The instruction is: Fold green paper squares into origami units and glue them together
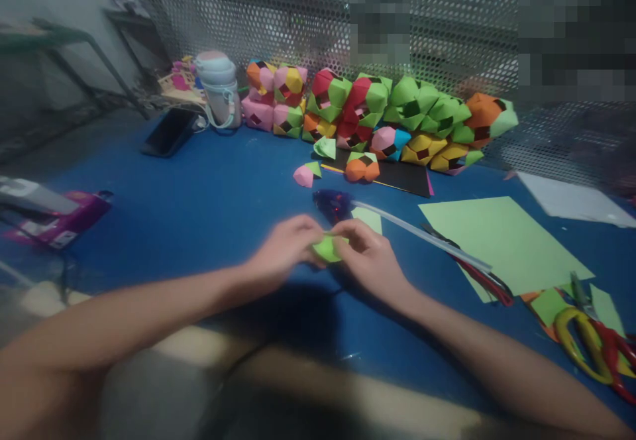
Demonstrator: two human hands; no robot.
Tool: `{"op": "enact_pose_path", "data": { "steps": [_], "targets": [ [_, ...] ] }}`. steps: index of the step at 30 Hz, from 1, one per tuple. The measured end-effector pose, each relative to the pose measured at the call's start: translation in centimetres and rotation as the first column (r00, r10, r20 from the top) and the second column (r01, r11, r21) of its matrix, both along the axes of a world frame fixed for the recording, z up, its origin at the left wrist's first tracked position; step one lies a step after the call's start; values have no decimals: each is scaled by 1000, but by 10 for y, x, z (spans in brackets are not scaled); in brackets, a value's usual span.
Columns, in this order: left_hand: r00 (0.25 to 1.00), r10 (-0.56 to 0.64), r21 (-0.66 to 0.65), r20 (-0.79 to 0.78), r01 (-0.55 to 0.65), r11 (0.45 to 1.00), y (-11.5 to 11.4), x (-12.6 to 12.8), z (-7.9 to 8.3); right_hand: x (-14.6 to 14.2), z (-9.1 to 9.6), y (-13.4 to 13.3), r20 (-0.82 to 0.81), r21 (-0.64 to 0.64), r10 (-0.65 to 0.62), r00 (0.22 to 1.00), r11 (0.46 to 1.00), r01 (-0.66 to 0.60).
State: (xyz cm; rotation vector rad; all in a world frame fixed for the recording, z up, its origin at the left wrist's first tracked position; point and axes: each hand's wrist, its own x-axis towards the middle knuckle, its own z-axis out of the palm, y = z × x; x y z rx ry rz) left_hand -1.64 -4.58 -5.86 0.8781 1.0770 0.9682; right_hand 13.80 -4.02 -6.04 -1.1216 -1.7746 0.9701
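Between the fingertips of both hands is a small piece of folded green paper [328, 249]. My left hand [294, 240] pinches its left side, and my right hand [366, 248] grips its right side. Just beyond them lies a dark blue glue gun [332, 205] with a long, whitish glue stick [417, 231] reaching out to the right. A pale green paper piece [368, 219] lies partly under the stick. Farther back sit a pink and green folded paper piece [306, 175] and an orange and green one [362, 167].
Stacked folded paper balls [348, 105] line the metal mesh at the back. At right lie a green sheet [511, 244], red-handled scissors [489, 284] and yellow-handled scissors [581, 344]. A bottle [221, 92], a phone [170, 132] and a purple device [64, 218] stand or lie at left.
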Motion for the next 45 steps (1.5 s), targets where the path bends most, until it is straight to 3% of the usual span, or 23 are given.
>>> {"op": "enact_pose_path", "data": {
  "steps": [11, 18, 26, 34, 41, 45],
  "targets": [
    [994, -82, -69, 68, 87, 994, 5, -1, 7, 5, -3, 1, 131, 216, 25, 991, 975, -54],
    [963, -38, 139, -267, 78, 987, 6, -6, -2, 4, -1, 0, 80, 85, 22, 997, 996, -29],
    [874, -47, 186, -484, 155, 970, 2, -4, 4, 6, -8, -2, 274, 288, 50, 960, 949, -132],
    [877, 77, 266, -475, 59, 962, 8, -9, -6, 4, -6, 2, 147, 89, 21, 989, 995, -34],
    [924, -14, 233, -382, 111, 966, 10, -7, -9, 5, -10, 6, 164, 199, -39, 986, 980, 6],
    [924, 66, 239, -376, 28, 971, 12, -7, -11, 6, -5, 6, 95, -19, 6, 995, 1000, -5]
  ]
}}
